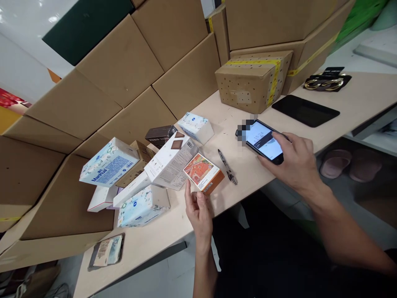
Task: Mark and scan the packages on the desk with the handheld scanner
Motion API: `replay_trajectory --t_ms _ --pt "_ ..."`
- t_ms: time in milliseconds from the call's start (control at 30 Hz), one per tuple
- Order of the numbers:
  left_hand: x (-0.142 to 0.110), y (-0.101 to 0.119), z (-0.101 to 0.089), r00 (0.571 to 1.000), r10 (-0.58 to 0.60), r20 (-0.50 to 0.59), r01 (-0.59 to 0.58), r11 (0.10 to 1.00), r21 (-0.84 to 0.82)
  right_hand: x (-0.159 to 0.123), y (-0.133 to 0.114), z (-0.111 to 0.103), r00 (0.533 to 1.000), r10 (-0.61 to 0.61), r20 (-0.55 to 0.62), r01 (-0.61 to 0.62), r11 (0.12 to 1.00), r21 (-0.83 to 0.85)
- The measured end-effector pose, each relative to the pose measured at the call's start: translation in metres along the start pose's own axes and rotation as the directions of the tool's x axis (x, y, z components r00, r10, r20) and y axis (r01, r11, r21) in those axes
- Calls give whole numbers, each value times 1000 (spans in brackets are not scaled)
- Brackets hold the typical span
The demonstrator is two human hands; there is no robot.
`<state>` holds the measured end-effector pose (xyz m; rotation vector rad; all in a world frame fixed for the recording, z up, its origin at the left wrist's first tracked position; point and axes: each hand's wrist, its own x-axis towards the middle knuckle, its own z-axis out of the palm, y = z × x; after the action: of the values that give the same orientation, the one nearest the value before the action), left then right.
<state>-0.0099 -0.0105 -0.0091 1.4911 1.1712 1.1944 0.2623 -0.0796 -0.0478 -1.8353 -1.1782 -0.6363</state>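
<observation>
My right hand (pixel 299 167) grips a smartphone (pixel 262 142) by its near end, with the lit screen facing up. A blurred patch hides the phone's far corner. Close to the table's front edge, my left hand (pixel 200 219) has its index finger stretched out and its thumb raised, holding nothing visible. Its fingertips are at the near side of a small orange-and-white box (pixel 203 174); whether they touch it I cannot tell. Between the box and the phone lies a pen (pixel 227 167). A larger white printed box (pixel 170 163) stands right behind the small box.
Tissue packs (pixel 108 163) and other small boxes are grouped on the table's left side. A black tablet (pixel 305 111) and gold hoop earrings (pixel 327 82) lie at the right. A taped carton (pixel 248 85) stands before stacked cardboard boxes (pixel 124 70). A tray with banknotes (pixel 107 251) lies front left.
</observation>
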Motion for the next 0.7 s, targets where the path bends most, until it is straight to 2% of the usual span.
replay_trajectory --t_ms 200,333,400,467,533,600,700 --pt "2 -5 -3 995 98 30 -101 989 104 -2 27 5 996 -15 90 21 998 -59" --pt "2 -8 -2 991 128 35 -130 988 88 4 19 0 987 28 160 -11 994 -105" --pt "2 -10 -2 993 116 32 -117 991 68 10 3 -5 980 51 193 -20 987 -160" --pt "1 -11 -1 995 92 28 -93 995 44 16 -18 -8 978 37 206 -10 991 -132" --pt "1 -11 -1 997 64 32 -65 997 38 20 -44 -7 971 -48 232 44 999 22" --pt "1 -10 -1 998 38 44 -41 998 56 22 -69 -1 945 -124 304 72 982 174" --pt "2 -5 -1 996 42 84 -49 995 90 23 -101 11 897 -193 399 76 954 289"
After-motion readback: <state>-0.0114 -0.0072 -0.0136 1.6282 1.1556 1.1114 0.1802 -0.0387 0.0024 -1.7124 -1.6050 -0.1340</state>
